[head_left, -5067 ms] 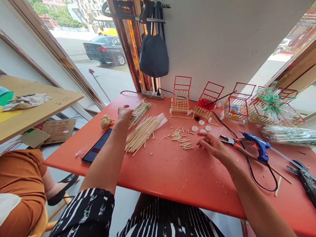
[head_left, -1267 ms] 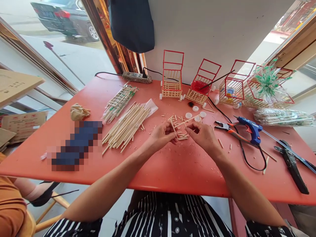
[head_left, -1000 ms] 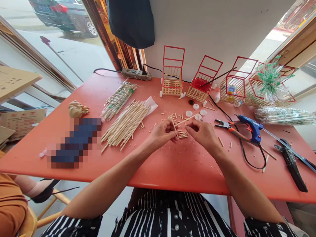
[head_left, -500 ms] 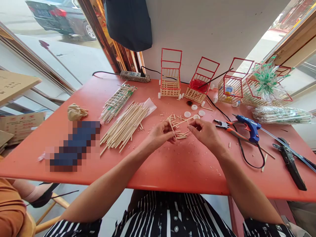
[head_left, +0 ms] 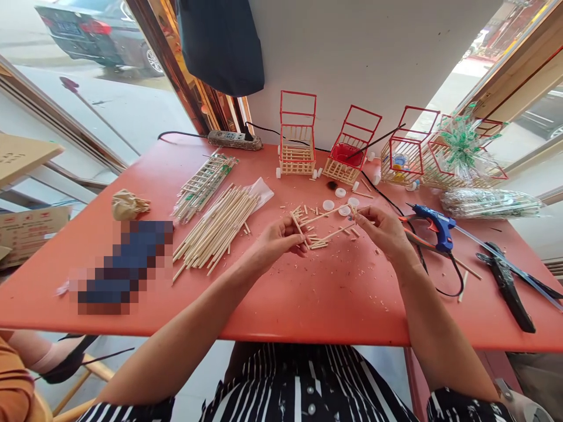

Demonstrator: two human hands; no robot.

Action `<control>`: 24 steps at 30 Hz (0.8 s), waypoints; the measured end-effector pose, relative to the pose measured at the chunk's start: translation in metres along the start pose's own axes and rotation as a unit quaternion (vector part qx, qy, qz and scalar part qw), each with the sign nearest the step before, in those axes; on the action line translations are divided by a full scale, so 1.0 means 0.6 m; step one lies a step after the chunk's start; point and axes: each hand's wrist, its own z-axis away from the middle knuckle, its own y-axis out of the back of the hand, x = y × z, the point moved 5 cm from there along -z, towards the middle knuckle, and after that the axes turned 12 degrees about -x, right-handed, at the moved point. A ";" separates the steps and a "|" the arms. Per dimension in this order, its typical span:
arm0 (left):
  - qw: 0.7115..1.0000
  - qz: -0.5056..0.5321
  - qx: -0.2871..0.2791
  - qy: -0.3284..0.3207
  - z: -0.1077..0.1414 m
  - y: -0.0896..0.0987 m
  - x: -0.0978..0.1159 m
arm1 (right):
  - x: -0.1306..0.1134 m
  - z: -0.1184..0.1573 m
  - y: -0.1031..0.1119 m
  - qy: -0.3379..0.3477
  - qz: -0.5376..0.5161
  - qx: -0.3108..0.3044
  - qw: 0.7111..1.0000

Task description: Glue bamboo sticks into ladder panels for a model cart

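My left hand (head_left: 284, 237) pinches the left side of a small frame of thin wooden sticks (head_left: 323, 217), just above the red table. My right hand (head_left: 379, 227) is closed on a short wooden stick (head_left: 354, 212) at the right end of the frame. Short cut pieces (head_left: 320, 241) lie under and around the frame. White plastic discs (head_left: 328, 205) lie just behind it. Left of my left hand is a pile of long wooden sticks (head_left: 217, 225).
Small stick carts with red edges, one (head_left: 298, 158) at the back middle, line the wall. A blue glue gun (head_left: 440, 225), pliers and a black-handled tool (head_left: 510, 293) lie right. Bundled sticks (head_left: 204, 181), a crumpled bag (head_left: 127, 204) and a power strip (head_left: 235, 139) are left. A person sits far left.
My right hand has moved right, away from my left hand, and a short stick now shows between its fingertips. The whole view has shifted slightly.
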 end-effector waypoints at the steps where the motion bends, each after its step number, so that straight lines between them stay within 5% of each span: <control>1: 1.000 -0.004 0.002 -0.002 0.000 0.000 0.000 | -0.001 -0.001 -0.002 0.008 0.016 0.006 1.000; 10: 0.999 -0.034 0.012 0.016 0.000 -0.010 -0.001 | -0.013 0.002 -0.019 0.037 0.126 0.037 0.991; 24: 0.999 -0.038 0.008 0.021 0.002 -0.011 0.000 | -0.009 -0.001 -0.026 0.038 0.159 0.021 0.986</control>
